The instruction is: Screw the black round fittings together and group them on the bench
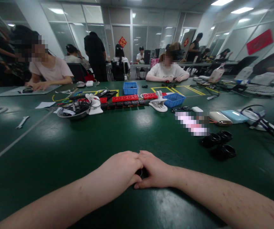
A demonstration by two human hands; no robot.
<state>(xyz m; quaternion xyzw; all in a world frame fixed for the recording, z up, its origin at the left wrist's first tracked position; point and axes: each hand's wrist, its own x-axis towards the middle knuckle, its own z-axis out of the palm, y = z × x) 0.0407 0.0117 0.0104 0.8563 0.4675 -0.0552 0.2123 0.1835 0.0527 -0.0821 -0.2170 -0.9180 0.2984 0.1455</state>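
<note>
My left hand (127, 167) and my right hand (157, 171) meet at the near middle of the green table. Their fingers are curled and touch each other around a small black part (144, 173). A dark patch and a thin pale curved edge of that part show between the thumbs; the rest is hidden by the fingers. To the right of my right hand stand several black ring-shaped parts (225, 152), apart from it.
Across the green table (117, 136) runs a red and black strip (124, 98) between white clips (159, 103). A metal bowl (73, 116), blue trays (175, 100) and a wrench (22, 122) lie farther off. Power banks (234, 116) and cables are at right. Other people sit opposite.
</note>
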